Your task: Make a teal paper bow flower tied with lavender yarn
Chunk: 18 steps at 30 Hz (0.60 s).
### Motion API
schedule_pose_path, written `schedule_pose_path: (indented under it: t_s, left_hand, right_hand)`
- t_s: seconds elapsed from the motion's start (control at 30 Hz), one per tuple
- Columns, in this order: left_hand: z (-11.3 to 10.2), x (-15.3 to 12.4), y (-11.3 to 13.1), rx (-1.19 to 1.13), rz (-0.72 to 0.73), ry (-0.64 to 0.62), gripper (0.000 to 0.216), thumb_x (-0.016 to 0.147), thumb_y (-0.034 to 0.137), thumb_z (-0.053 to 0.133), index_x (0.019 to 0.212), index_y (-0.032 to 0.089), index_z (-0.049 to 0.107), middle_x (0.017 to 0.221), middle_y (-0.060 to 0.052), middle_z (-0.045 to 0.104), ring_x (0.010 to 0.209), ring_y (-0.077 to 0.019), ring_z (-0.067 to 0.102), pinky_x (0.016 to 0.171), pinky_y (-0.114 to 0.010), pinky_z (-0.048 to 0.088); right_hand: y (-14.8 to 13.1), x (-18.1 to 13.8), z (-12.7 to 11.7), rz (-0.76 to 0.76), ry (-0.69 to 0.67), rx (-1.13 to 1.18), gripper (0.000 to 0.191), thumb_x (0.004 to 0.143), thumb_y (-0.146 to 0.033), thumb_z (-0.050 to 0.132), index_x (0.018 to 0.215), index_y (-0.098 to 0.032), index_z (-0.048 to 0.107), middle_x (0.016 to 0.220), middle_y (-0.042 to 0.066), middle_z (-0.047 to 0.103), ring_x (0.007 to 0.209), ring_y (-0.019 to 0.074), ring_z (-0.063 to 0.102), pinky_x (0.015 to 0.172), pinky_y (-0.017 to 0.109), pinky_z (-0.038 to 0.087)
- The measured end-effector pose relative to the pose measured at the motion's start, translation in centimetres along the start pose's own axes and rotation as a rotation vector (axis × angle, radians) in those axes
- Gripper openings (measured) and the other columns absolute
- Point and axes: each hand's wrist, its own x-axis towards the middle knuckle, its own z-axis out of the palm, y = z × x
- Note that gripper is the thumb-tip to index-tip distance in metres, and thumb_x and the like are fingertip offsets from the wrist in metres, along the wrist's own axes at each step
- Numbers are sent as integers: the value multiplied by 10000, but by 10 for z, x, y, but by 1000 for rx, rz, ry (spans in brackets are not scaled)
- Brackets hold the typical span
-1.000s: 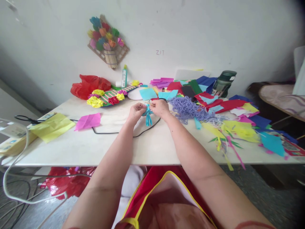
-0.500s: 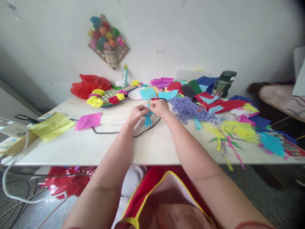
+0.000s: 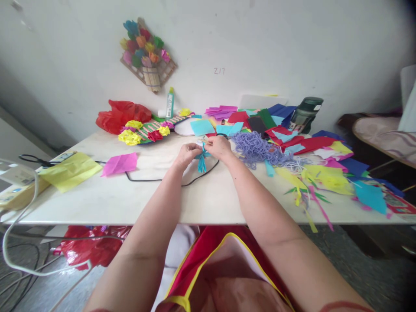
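Observation:
Between my hands, over the middle of the table, is a gathered piece of blue crepe paper [image 3: 202, 163] whose folds hang down. The fingers of my left hand [image 3: 189, 155] are closed on its left side. My right hand [image 3: 219, 146] pinches it from the right, near the gathered top. A small tan piece [image 3: 205, 139], like a thin stick, shows at the fingertips; its kind is unclear. Behind my hands lie flat light-blue paper pieces [image 3: 202, 127]. A tangle of purple yarn [image 3: 256, 147] sits just right of my right hand.
A decorated board with paper flowers [image 3: 152, 132], a red plastic bag [image 3: 123, 115] and a glue bottle [image 3: 170, 103] stand at the back left. Coloured paper scraps [image 3: 328, 177] and a dark bottle [image 3: 307, 115] occupy the right. A black cable [image 3: 146, 180] crosses the table near a power strip [image 3: 19, 195].
Both hands stay in almost the same place, still on the blue paper. Only a slight shift of the fingers and of the camera shows.

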Motion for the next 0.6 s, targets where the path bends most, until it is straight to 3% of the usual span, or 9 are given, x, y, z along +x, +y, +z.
schedule_pose_path:
  t_s: [0.37,0.6]
  left_hand:
    - [2,-3,2,1,21,-45,230,547,309,694,658,123,618,592,-26,608,562,-145,576,524,-238,412]
    - [2,0,-1,53,37,10,156,551,271,644,607,131,606,562,-29,607,540,-142,557,517,-243,414]
  right_hand:
    - [0,0,0,9,-8,-2,215,748,-282,496,736,-187,689,737,44,672,692,157,547,556,250,279]
    - [0,0,0,-2,-7,-4,205,747,-287,501,698,-185,673,718,42,657,675,152,527,548,254,253]
